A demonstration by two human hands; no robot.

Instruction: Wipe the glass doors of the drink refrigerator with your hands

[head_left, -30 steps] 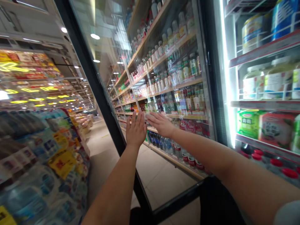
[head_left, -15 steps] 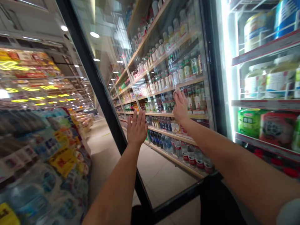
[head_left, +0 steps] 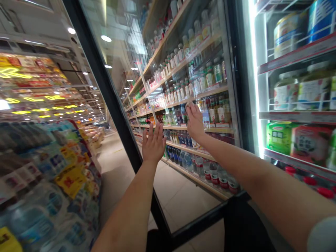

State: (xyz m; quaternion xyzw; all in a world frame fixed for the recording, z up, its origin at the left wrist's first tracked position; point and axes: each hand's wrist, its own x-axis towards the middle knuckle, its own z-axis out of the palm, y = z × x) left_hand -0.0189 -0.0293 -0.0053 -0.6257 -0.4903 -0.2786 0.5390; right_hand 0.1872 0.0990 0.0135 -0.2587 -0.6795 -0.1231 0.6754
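A glass door (head_left: 181, 206) with a black frame stands swung out in front of me. My left hand (head_left: 153, 143) lies flat against its glass, fingers spread, holding nothing. To the right and a little higher, my right hand (head_left: 194, 122) presses a small pale cloth (head_left: 189, 104) to the same pane; only a bit of the cloth shows past the fingertips. Through the glass, shelves with rows of drink bottles (head_left: 210, 77) are visible behind both hands.
On the right is a lit fridge with wire-fronted shelves (head_left: 296, 116) of large bottles and green and red packs (head_left: 282, 136). Shrink-wrapped water bottles (head_left: 34, 220) are stacked on the left, beside an aisle floor (head_left: 114, 168). Yellow neon signs (head_left: 43, 98) glow farther back.
My right hand has slid a short way left across the glass with the cloth. My left hand and the door have stayed where they were.
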